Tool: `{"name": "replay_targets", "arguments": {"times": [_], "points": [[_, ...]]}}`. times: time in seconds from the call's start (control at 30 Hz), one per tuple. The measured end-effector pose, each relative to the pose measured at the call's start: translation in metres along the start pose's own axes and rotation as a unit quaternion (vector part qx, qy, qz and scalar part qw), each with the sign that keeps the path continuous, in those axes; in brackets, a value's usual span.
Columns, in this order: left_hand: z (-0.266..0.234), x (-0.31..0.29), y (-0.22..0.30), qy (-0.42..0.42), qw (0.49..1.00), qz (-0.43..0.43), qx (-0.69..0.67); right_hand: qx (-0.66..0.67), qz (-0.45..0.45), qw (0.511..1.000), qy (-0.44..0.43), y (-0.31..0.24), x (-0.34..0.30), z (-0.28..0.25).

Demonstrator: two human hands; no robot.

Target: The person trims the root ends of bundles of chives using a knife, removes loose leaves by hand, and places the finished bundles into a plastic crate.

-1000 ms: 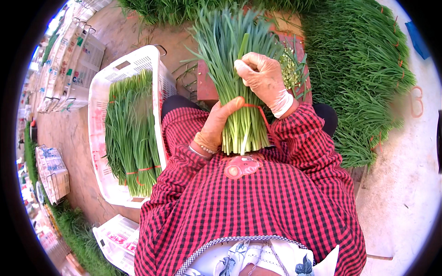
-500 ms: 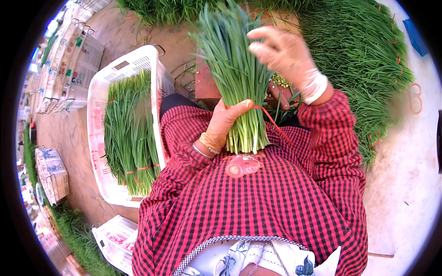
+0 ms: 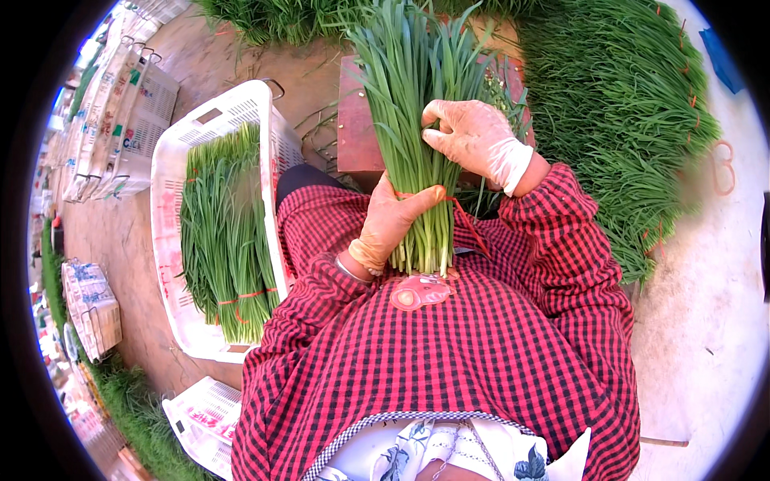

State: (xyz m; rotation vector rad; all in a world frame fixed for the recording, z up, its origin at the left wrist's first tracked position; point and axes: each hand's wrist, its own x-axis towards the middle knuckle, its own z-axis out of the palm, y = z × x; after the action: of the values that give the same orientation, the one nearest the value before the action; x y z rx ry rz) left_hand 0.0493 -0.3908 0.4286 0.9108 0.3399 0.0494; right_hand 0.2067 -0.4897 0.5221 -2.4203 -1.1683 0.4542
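My gloved left hand (image 3: 391, 220) is wrapped round a bunch of garlic chives (image 3: 405, 104), low down near the pale stem ends. The bunch stands upright against my lap, leaves pointing away from me. An orange-red tie (image 3: 469, 224) runs round it at my left thumb, its loose end hanging to the right. My gloved right hand (image 3: 477, 140) is at the right side of the bunch, halfway up. Its thumb and forefinger pinch at leaves there, and the other fingers are curled.
To my left stands a white plastic crate (image 3: 269, 160) with tied chive bunches (image 3: 228, 232) in it. A reddish block (image 3: 357, 120) is behind the held bunch. Large heaps of chives (image 3: 609, 104) lie to the right and far side. More white crates (image 3: 120, 120) are stacked at far left.
My right hand has come down and left from beside the upper leaves, its fingers closing on the bunch. The left hand keeps its hold, and the bunch is slightly lower.
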Motion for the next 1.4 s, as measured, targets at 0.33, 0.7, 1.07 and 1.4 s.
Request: {"name": "replay_targets", "arguments": {"times": [0.33, 0.7, 1.07, 1.4], "points": [[-0.005, 0.006, -0.004, 0.013, 0.996, 0.004, 0.089, -0.125, -0.057, 0.990, -0.030, -0.009, 0.000, -0.003], [0.006, 0.010, 0.036, 0.098, 0.827, 0.129, 0.538, 0.163, 0.027, 0.981, -0.101, 0.016, -0.001, -0.034], [-0.029, 0.027, 0.014, 0.009, 0.968, -0.141, -0.209, 0.153, 0.043, 0.983, 0.091, 0.090, -0.010, -0.048], [-0.041, 0.022, 0.038, 0.027, 0.969, -0.068, -0.238, 0.102, -0.101, 0.990, -0.004, 0.043, -0.050, 0.057]]}}
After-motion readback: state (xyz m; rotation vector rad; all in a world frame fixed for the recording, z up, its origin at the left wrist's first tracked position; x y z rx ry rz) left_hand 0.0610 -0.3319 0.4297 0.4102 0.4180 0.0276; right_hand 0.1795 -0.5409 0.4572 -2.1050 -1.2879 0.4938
